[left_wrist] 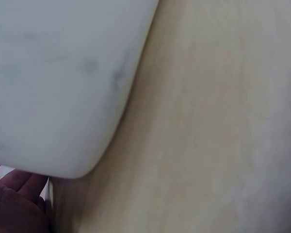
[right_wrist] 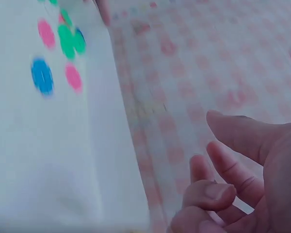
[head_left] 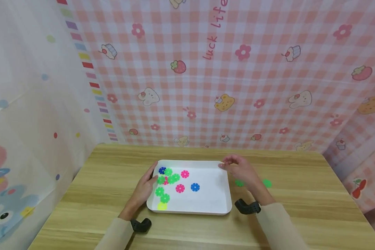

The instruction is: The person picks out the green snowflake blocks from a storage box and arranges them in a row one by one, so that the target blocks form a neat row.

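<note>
A white rectangular tray point(head_left: 207, 201) is gripped at its left side by my left hand point(head_left: 144, 191), the thumb over the rim. In the left wrist view, the tray's scuffed outer surface point(left_wrist: 63, 97) fills the upper left and hides part of that hand point(left_wrist: 17, 206). Toothed plastic discs lie in the tray, mostly at its left: several green ones point(head_left: 165, 198), pink ones point(head_left: 180, 188), a blue one point(head_left: 195, 187), a dark blue one and a yellow one point(head_left: 162, 206). By the far right corner, my right hand point(right_wrist: 242, 179) has loosely bent fingers, nothing between them.
Two green discs point(head_left: 267, 183) lie on the wooden table point(head_left: 300, 198) to the tray's right, partly behind the right forearm. A pink checked cloth point(head_left: 206, 86) hangs behind the table, and a pale patterned sheet point(head_left: 34, 86) hangs at the left. Black camera mounts point(head_left: 247, 207) sit on both wrists.
</note>
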A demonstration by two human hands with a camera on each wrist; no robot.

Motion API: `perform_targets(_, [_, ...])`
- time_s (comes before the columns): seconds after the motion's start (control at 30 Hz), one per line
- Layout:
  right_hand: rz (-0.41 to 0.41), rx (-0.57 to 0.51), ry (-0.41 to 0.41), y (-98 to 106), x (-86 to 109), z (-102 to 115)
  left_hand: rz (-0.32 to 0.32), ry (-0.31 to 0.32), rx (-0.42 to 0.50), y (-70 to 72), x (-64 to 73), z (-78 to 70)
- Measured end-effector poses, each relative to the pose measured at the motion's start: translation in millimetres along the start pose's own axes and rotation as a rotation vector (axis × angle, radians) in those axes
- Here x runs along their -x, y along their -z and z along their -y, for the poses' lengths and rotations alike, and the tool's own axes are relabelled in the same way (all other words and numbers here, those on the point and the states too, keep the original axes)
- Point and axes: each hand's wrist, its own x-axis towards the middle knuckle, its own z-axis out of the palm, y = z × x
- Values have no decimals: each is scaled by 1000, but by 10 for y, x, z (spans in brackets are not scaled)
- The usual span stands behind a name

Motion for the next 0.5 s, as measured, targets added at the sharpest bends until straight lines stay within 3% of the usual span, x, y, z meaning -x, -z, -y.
perform_targets(0.17, [55, 21, 2, -445, 17, 105, 1, -1, -8, -8, -7, -1])
perform_targets(0.5, [307, 19, 142, -1146, 77, 130, -4, -18, -3, 4, -8, -3])
